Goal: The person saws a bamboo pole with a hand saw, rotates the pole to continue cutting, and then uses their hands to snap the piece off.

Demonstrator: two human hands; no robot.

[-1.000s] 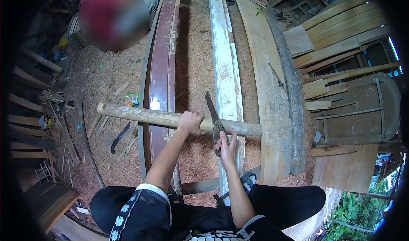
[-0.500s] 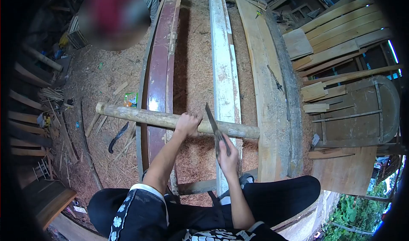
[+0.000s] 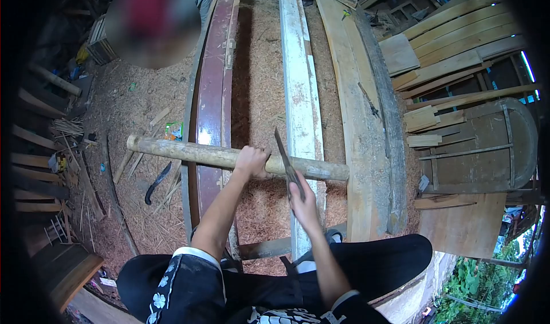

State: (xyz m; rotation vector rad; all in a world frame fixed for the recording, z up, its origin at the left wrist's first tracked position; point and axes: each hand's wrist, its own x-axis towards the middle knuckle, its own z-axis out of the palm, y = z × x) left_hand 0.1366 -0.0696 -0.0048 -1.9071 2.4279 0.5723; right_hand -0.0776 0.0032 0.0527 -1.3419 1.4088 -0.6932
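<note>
A long bamboo pole (image 3: 189,151) lies crosswise over the upright boards in front of me. My left hand (image 3: 251,161) grips it near its middle. My right hand (image 3: 302,202) holds the handle of a knife (image 3: 284,151), whose dark blade points away from me and rests on the pole just right of my left hand. My knees in black trousers fill the bottom of the view.
A dark red board (image 3: 213,95), a white-painted plank (image 3: 299,89) and a wide curved plank (image 3: 358,106) run away from me over sawdust. A machete (image 3: 156,182) lies on the ground at left. Another person (image 3: 153,20) crouches top left. Stacked boards (image 3: 458,38) and a wooden frame (image 3: 475,146) stand right.
My right hand and the knife have shifted slightly up and forward along the pole, the blade tip rising a little. My left hand keeps its grip on the pole.
</note>
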